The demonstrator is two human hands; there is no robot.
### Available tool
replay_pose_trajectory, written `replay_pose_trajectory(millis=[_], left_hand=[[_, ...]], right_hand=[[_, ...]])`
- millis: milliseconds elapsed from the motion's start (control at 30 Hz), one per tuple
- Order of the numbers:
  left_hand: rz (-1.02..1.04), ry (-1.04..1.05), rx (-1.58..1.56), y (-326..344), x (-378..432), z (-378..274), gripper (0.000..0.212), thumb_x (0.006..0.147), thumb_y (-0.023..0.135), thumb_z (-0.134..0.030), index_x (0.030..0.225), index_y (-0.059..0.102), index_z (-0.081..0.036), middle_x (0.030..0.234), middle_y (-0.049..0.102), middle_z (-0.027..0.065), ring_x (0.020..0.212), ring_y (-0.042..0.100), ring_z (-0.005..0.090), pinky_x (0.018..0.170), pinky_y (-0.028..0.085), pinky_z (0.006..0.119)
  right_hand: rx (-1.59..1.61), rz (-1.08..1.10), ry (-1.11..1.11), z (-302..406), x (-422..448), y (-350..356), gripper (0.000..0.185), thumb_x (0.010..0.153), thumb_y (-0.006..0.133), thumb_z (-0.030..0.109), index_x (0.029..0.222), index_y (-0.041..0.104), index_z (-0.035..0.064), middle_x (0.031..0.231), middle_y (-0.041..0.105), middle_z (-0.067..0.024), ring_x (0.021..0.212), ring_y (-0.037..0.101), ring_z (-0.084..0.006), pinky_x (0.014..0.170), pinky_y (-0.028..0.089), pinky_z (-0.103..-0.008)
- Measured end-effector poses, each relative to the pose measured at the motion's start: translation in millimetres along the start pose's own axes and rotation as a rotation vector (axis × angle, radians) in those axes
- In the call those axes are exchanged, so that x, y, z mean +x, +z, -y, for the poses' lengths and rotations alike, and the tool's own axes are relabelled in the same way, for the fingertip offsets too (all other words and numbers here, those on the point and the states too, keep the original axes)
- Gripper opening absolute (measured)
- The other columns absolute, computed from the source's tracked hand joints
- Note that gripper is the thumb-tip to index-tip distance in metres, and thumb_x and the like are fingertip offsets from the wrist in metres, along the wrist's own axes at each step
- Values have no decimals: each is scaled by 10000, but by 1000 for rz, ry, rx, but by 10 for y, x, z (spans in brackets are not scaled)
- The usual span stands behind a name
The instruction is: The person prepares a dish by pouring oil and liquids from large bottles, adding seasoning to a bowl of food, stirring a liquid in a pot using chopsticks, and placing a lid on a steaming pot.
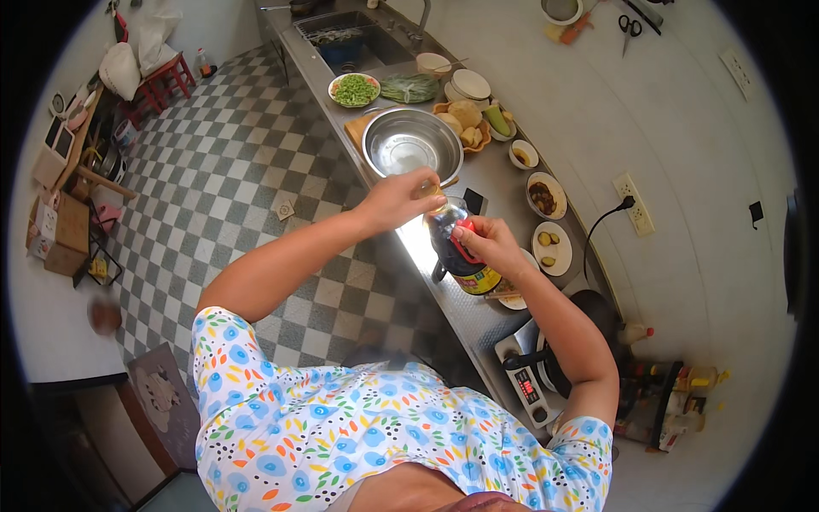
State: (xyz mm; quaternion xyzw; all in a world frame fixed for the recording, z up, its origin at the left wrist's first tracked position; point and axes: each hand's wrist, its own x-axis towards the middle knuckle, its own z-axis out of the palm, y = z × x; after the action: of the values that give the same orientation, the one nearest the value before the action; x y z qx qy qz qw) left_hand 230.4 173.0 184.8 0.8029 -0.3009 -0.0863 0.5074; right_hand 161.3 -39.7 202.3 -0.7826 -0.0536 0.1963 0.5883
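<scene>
My right hand [489, 243] grips the red handle of a large plastic bottle [455, 246] of dark liquid with a yellow label. The bottle is tilted, its neck towards my left hand [406, 200]. Between my left thumb and fingers is a small yellowish, see-through round thing [430, 190] at the bottle's neck; whether it is a cap or a small cup I cannot tell. Just beyond my left hand, a wide stainless steel bowl [409, 144] rests partly over a wooden cutting board [358, 131].
Along the steel counter [448, 313] stand a plate of chopped green vegetables [355, 90], a bundle of long greens [409, 88], a basket of potatoes [466, 115] and several dishes. A sink [358, 41] lies at the far end. An induction cooker [526, 384] with a pan [563, 358] is near my right arm.
</scene>
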Motion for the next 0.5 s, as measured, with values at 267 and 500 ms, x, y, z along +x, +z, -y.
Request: replay_pose_trajectory(millis=[267,500], left_hand=[[-189,-208,232,62,198,187,460,742,643,-476,800,529,-34,573,540,94,531,526,207,520,411,330],[30,-25,-306,16,197,288,329,787,636,-376,849,566,-61,522,437,-5,491,366,46,442,298,247]], right_hand=[[-111,-39,-29,-130,175,33,271,839,604,263,837,630,-7,694,563,37,616,475,-36,558,403,-206],[-100,-56,-23,-164,230,-29,269,835,610,254,833,636,-14,704,575,29,618,482,-44,561,408,-214]])
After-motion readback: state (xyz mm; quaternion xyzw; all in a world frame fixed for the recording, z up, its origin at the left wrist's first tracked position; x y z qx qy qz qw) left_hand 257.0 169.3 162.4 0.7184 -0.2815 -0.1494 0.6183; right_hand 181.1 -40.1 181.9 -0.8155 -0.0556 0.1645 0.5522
